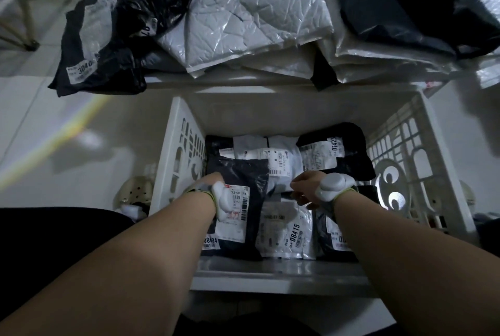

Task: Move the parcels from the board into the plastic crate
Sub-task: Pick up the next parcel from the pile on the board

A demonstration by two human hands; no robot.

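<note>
A white plastic crate (pixel 177 129) stands in front of me with several black and white labelled parcels lying flat in it. My left hand (pixel 209 182) grips the left edge of a black parcel (pixel 240 173) at the crate's near left. My right hand (pixel 307 186) has its fingers curled on the top edge of a white parcel (pixel 284 230) marked 08415. Behind the crate, a white board (pixel 230 81) carries black parcels (pixel 89 46) at its left, white bubble mailers (pixel 243 16) in the middle and a dark parcel (pixel 392 10) on white ones at the right.
Metal stand legs (pixel 27 10) rise at the far left on the pale tiled floor (pixel 67 132). A pale clog (pixel 132 192) lies beside the crate's left wall. Another black parcel (pixel 349 146) sits at the crate's far right.
</note>
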